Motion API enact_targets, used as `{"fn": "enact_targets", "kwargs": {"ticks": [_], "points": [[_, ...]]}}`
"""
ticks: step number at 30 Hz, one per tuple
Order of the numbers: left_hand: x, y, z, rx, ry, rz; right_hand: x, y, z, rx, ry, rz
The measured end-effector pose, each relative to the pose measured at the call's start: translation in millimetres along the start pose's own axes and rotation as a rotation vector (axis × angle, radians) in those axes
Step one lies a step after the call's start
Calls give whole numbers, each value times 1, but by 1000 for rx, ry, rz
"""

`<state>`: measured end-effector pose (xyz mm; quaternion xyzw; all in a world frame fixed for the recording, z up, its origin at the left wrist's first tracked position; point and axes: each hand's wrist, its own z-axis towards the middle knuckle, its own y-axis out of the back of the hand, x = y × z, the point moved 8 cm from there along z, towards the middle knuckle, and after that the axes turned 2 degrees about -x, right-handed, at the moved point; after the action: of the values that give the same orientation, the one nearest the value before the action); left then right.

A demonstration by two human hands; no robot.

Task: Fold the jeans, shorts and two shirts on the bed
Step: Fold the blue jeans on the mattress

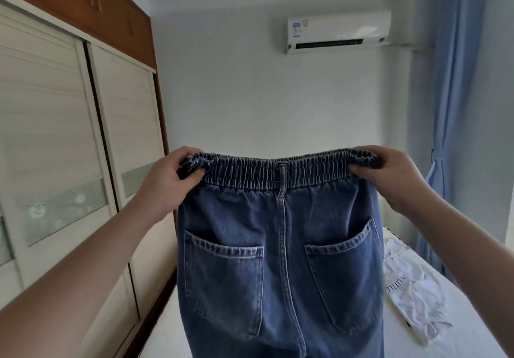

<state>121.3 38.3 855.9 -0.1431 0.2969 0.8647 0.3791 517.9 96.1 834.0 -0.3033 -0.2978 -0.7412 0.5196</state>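
Blue jeans [281, 260] with an elastic waistband hang upright in front of me, back pockets facing the camera. My left hand [169, 179] grips the waistband's left end and my right hand [389, 175] grips its right end, holding it stretched level above the bed [459, 338]. The legs drop below the frame's bottom edge. A white shirt [411, 299] with black lettering lies crumpled on the bed to the right of the jeans. The shorts and the other shirt are not visible; the jeans hide most of the bed.
A wardrobe [61, 140] with pale sliding doors and a brown frame runs along the left, close to the bed's edge. A blue curtain [450, 113] hangs at the right. An air conditioner [338, 31] is mounted high on the far wall.
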Motion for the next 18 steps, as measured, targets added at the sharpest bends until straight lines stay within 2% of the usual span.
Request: {"fn": "enact_targets", "kwargs": {"ticks": [5, 11, 14, 18], "points": [[21, -18, -19, 22, 51, -42, -31, -10, -20, 70, -12, -341], [28, -35, -32, 124, 53, -213, -49, -14, -34, 111, 12, -404], [23, -33, -36, 105, 9, -356, -49, -9, -36, 59, 57, -259], [18, -30, -35, 107, -25, -520, -42, -11, -38, 8, 123, 113]]}}
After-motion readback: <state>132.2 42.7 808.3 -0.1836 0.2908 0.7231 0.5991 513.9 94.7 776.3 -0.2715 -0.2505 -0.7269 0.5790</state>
